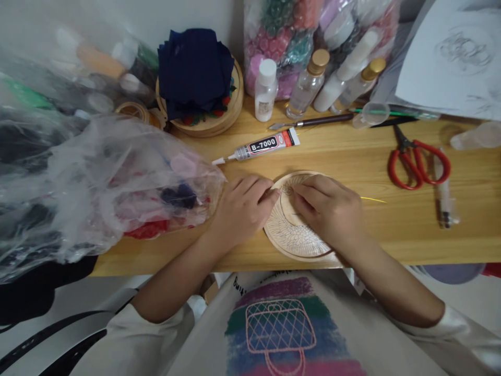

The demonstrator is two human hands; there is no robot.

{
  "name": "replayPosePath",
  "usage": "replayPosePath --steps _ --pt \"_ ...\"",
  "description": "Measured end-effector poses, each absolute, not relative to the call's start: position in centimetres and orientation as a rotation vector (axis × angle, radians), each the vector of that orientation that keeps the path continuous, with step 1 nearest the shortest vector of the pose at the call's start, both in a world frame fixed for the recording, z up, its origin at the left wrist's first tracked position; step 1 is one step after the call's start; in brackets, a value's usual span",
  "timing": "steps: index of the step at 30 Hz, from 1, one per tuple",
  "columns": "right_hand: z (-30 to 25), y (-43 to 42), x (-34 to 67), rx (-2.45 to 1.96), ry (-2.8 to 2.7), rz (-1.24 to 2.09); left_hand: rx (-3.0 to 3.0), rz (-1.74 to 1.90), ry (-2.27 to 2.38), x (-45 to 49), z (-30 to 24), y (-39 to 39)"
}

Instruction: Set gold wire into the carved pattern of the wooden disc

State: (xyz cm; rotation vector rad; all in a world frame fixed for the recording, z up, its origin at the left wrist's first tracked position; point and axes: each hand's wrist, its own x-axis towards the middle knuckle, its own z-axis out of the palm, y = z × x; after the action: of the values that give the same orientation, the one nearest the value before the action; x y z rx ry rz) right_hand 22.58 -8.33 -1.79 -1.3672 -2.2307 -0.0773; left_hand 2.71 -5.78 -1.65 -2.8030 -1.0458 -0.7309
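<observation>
A round wooden disc [285, 232] with a fine line drawing on it lies at the near edge of the wooden table [391, 219]. My left hand [242, 209] rests on the disc's left rim, fingers curled and pinched together at its top. My right hand [331, 209] lies over the disc's right half, its fingers also pinched toward the same spot. What the fingertips grip is too small to make out. A thin yellow wire [373, 199] sticks out to the right from behind my right hand.
A B-7000 glue tube [260, 146] lies just behind the disc. Red scissors [417, 162] and a pen [444, 196] lie to the right. A big plastic bag [97, 183] of scraps fills the left. Bottles [266, 89], a blade tool [313, 122] and a wooden dish with dark blue cloth [198, 78] line the back.
</observation>
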Motion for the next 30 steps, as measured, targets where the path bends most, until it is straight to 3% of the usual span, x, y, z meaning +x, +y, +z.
replayPosePath --steps 12,30 --pt "-1.72 -8.15 22.7 -1.531 -2.221 0.105 -2.812 -0.715 -1.072 2.66 -1.8 -5.81" --pt "-1.63 -8.03 22.58 -1.442 -2.226 0.067 -2.825 -0.722 -1.072 2.62 -1.77 -5.78"
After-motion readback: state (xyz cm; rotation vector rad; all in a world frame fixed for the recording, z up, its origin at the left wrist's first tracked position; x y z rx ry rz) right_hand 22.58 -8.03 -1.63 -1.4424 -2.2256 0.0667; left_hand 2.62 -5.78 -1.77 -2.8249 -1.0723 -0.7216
